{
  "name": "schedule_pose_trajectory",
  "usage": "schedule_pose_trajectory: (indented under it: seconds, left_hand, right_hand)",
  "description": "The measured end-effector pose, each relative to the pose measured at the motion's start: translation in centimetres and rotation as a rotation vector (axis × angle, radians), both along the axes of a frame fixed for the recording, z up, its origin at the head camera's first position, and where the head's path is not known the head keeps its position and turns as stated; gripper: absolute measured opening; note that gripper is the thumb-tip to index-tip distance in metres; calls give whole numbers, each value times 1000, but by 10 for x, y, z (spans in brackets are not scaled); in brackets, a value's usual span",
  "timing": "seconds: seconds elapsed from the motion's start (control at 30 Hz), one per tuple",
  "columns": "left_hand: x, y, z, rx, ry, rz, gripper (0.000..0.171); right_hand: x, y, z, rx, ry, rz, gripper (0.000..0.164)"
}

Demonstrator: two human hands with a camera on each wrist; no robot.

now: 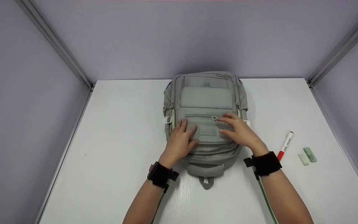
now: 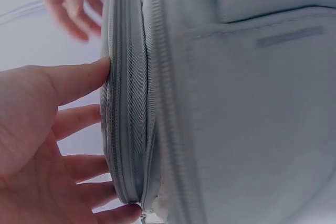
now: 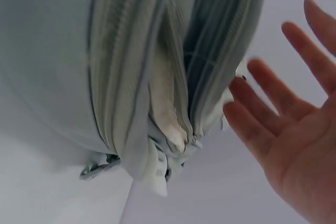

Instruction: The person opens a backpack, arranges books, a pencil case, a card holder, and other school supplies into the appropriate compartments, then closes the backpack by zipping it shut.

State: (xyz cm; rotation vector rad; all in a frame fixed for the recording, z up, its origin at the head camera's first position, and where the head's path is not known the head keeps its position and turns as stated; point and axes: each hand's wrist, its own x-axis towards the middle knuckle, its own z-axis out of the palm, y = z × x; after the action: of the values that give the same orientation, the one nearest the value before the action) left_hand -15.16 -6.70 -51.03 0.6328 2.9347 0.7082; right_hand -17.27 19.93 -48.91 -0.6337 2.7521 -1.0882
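Observation:
A grey-green backpack lies on the white table, its top handle toward the person. My left hand rests on the lower left of its front, fingers spread. In the left wrist view the thumb and fingertips of the left hand touch the zipped edge of the front pocket. Over the right part of the front is my right hand, its fingers loosely bent close to a triangular zipper pull. The right wrist view has the right hand with spread fingers beside the bag, gripping nothing.
To the right on the table lie a white marker with a red cap, a pale eraser-like block and a green one. Grey panels enclose the back and both sides. A green cable runs along each forearm.

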Motion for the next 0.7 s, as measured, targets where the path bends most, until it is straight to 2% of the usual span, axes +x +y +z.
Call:
schedule_pose_trajectory:
  seconds: [0.2, 0.4, 0.47, 0.57, 0.7]
  left_hand:
    - [2, -2, -12, 51, 45, -13, 55]
    - [-3, -11, -22, 189, 34, -29, 54]
    - [-6, -16, -23, 246, 56, -22, 49]
    - [-12, -21, -24, 333, 162, 35, 35]
    - [-25, -26, -23, 381, 309, 179, 21]
  right_hand:
    - [0, -19, -12, 134, 51, -38, 59]
    - [1, -30, -24, 236, 66, -51, 60]
    - [1, -31, -26, 247, 72, -52, 59]
    - [2, -31, -27, 256, 82, -49, 59]
    - [2, -32, -28, 259, 83, -48, 59]
